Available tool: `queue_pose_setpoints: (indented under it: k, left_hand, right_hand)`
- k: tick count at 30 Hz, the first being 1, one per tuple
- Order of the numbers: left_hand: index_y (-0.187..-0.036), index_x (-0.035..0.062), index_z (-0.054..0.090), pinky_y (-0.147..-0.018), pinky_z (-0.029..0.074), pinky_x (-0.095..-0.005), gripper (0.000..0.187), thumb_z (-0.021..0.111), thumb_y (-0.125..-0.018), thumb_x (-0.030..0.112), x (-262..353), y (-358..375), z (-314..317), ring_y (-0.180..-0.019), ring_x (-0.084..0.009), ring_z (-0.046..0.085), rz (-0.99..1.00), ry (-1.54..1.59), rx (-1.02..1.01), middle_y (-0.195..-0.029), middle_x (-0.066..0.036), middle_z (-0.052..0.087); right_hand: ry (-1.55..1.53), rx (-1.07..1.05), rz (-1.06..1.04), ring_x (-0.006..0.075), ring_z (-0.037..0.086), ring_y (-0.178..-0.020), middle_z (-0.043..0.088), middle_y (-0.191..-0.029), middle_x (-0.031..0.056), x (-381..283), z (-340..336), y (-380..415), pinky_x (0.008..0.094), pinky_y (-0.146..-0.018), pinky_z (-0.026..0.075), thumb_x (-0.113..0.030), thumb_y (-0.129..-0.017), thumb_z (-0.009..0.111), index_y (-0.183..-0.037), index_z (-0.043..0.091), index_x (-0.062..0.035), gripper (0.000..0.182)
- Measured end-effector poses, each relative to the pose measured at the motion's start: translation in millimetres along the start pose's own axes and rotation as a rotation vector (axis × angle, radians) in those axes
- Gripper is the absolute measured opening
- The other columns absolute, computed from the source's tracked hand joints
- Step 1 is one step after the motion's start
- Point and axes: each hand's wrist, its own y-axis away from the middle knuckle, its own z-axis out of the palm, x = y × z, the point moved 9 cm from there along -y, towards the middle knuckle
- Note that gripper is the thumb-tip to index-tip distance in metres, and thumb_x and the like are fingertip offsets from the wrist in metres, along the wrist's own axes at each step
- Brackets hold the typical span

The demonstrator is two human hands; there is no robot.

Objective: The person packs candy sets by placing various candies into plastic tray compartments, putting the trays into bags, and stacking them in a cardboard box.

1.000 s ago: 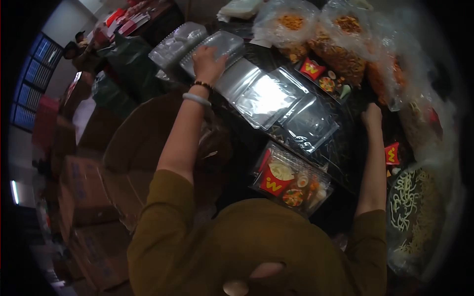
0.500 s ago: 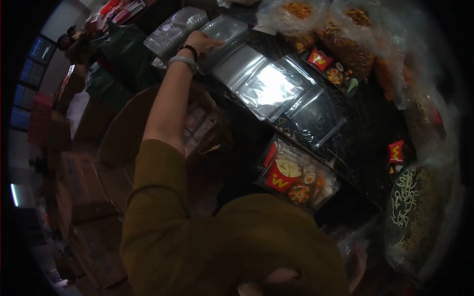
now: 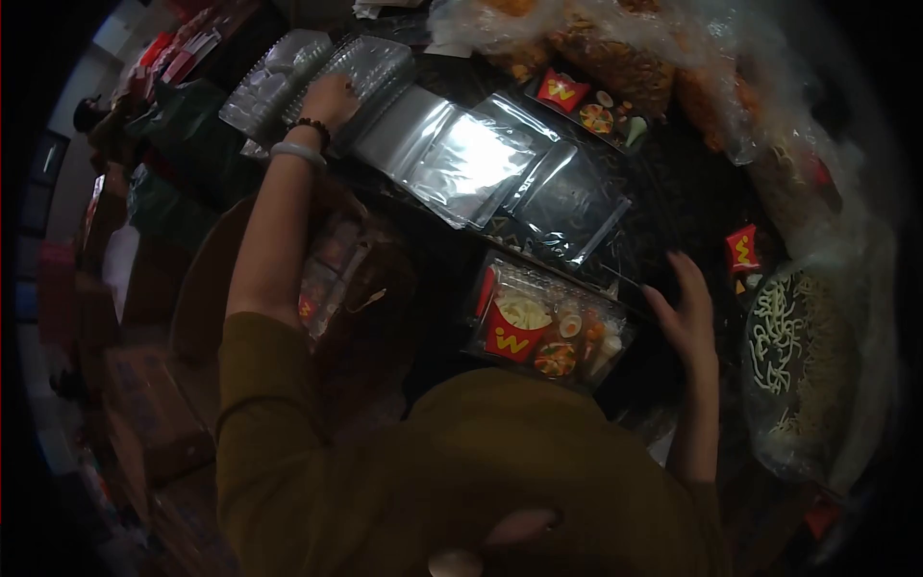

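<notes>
My left hand (image 3: 330,98) reaches far to the upper left and rests on a stack of clear plastic trays (image 3: 370,65); whether its fingers grip one I cannot tell. A bead bracelet and a pale bangle sit on that wrist. My right hand (image 3: 685,313) hovers open, fingers spread, just right of a filled clear tray (image 3: 543,322) with a red fries-print card and small snacks, on the dark table close to my body. Several clear zip bags (image 3: 481,163) lie fanned between the two hands.
Big plastic bags of orange snacks (image 3: 625,53) line the far edge. A bag of pale noodle-like strips (image 3: 803,365) lies at the right, a small red packet (image 3: 741,249) beside it. Another filled tray (image 3: 591,106) sits further back. Cardboard boxes (image 3: 154,423) stand at the left.
My right hand was out of sight half a second ago and now hangs open beside the filled tray. My left hand stays on the tray stack; the view has shifted.
</notes>
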Motion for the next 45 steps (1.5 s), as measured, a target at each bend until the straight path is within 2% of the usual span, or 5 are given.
queue_pose_setpoints:
  k: [11,14,23,38,45]
  left_hand:
    - [-0.114,0.011,0.061,-0.072,0.051,-0.0438,0.038,0.054,-0.078,0.0,59.0,52.6,-91.2,-0.086,-0.0345,0.064,0.093,-0.288,0.53,-0.096,-0.014,0.066]
    - [-0.117,0.0111,0.062,-0.07,0.052,-0.0372,0.037,0.054,-0.082,-0.001,98.2,71.4,-124.6,-0.082,-0.0308,0.065,0.271,-0.17,0.629,-0.095,-0.013,0.066]
    - [-0.121,0.0037,0.06,-0.077,0.049,-0.0251,0.031,0.06,-0.091,0.007,194.2,53.2,-21.6,-0.085,-0.008,0.057,0.289,0.942,-0.279,-0.098,-0.001,0.066]
    - [-0.115,0.0056,0.066,-0.079,0.051,-0.029,0.029,0.065,-0.087,0.014,402.7,2.7,107.5,-0.089,-0.0139,0.064,0.676,0.611,-0.759,-0.1,-0.008,0.071]
    - [-0.117,0.0033,0.062,-0.092,0.045,-0.0414,0.046,0.071,-0.079,0.027,386.1,14.7,97.4,-0.111,-0.033,0.052,0.578,0.371,-0.048,-0.118,-0.017,0.057]
  right_hand:
    - [0.038,-0.247,-0.397,0.0341,0.05,-0.118,0.051,-0.129,0.0165,-112.8,144.8,-138.7,0.0414,-0.098,0.043,-0.031,-0.08,0.071,-0.121,0.059,-0.0091,0.048]
    - [0.175,0.128,-0.419,0.0317,0.052,-0.115,0.056,-0.125,0.0146,-90.7,93.4,-193.7,0.0428,-0.092,0.044,-0.048,-0.076,0.071,-0.12,0.06,-0.0111,0.059]
    - [0.473,0.012,-0.153,0.0279,0.046,-0.12,0.049,-0.128,0.0126,9.3,78.7,-207.9,0.0472,-0.098,0.03,-0.062,-0.064,0.072,-0.131,0.05,-0.0182,0.083]
    - [-0.197,0.437,-0.023,0.0274,0.057,-0.114,0.057,-0.124,0.0152,71.3,-92.1,-47.3,0.034,-0.095,0.045,-0.007,-0.08,0.069,-0.11,0.063,-0.002,0.031]
    - [0.368,-0.184,-0.211,0.0389,0.02,-0.14,0.025,-0.15,0.0215,29.1,19.0,-92.6,0.0566,-0.112,0.011,-0.066,-0.047,0.08,-0.145,0.033,-0.0227,0.117]
